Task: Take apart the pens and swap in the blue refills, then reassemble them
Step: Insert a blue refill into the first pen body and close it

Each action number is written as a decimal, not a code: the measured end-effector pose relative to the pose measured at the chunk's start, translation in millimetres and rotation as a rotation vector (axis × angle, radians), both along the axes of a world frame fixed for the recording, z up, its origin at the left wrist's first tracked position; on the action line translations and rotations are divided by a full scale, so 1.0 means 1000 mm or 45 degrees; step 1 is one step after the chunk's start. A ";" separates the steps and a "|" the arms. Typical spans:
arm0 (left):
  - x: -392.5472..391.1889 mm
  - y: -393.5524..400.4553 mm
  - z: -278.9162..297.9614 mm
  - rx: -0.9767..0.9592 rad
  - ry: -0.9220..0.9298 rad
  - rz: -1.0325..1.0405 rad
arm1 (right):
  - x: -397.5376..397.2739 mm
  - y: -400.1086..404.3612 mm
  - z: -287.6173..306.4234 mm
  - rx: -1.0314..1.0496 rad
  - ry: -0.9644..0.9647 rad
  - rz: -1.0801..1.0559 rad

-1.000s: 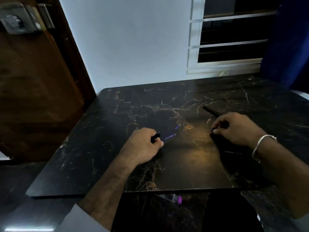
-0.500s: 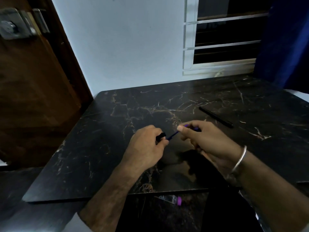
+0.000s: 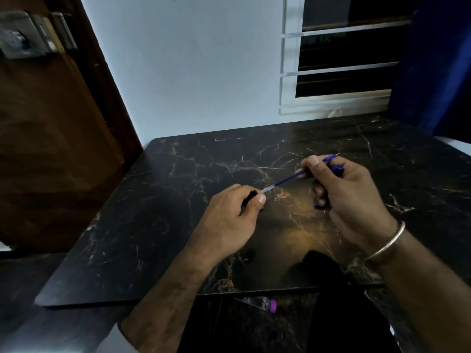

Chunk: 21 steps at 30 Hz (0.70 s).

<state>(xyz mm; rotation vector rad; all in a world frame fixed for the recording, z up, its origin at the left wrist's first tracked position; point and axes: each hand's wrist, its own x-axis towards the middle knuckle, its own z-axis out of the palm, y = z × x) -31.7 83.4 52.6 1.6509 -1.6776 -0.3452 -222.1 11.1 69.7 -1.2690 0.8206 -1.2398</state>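
Observation:
My left hand (image 3: 230,220) is closed around a black pen body (image 3: 251,196), of which only a short end shows above the thumb. My right hand (image 3: 349,197) pinches a blue refill (image 3: 289,178) between thumb and fingers. The refill runs from the right hand down-left, and its clear tip end meets the opening of the black pen body. More blue pieces (image 3: 337,169) stick out of the right hand's grip, one near the knuckles and one below the fingers. Both hands hover just above the dark marble table (image 3: 158,225).
A small clear bottle with a purple cap (image 3: 262,303) lies on the floor below the table's near edge. A wooden door stands at the left and a window at the back right. A metal bangle circles my right wrist.
My right hand left the black pen at the right, picked up a blue refill, and then drew back to the right, so more of the refill shows between the hands. The black pen is now hidden.

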 end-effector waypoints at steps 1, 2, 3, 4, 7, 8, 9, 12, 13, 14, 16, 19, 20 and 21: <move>-0.001 0.000 0.000 0.002 -0.020 -0.009 | 0.002 0.003 -0.001 0.015 -0.001 -0.001; -0.002 0.000 0.000 0.008 -0.038 -0.017 | 0.003 0.003 -0.002 0.030 0.006 -0.002; -0.002 0.000 0.000 0.012 -0.049 -0.022 | 0.004 0.004 -0.003 0.045 0.020 0.001; -0.002 0.000 0.000 0.013 -0.052 -0.024 | 0.005 0.004 -0.004 0.057 0.031 0.004; -0.003 0.001 0.000 0.015 -0.073 -0.020 | 0.007 0.006 -0.004 0.071 0.050 -0.006; -0.004 0.001 0.000 0.024 -0.096 -0.023 | 0.010 0.008 -0.005 0.047 0.076 -0.016; -0.006 0.000 0.000 0.027 -0.125 -0.027 | 0.014 0.011 -0.005 0.003 0.128 -0.015; -0.010 -0.003 0.001 0.029 -0.124 -0.041 | 0.030 0.024 -0.004 -0.147 0.291 0.128; -0.010 -0.004 0.003 0.043 -0.085 -0.053 | 0.033 0.027 -0.003 -0.139 0.352 0.185; -0.009 -0.004 0.004 0.062 -0.040 -0.063 | 0.034 0.026 -0.004 -0.084 0.415 0.222; -0.006 -0.003 0.006 0.084 -0.004 -0.058 | 0.031 0.019 -0.004 0.113 0.424 0.199; 0.001 -0.001 0.006 0.078 -0.002 -0.033 | 0.017 0.006 -0.002 0.413 0.168 0.156; 0.002 0.000 0.006 0.053 0.008 -0.015 | 0.011 0.001 -0.003 0.434 0.149 0.152; 0.003 0.001 0.006 0.020 0.015 0.007 | 0.003 -0.003 -0.003 0.412 0.173 0.134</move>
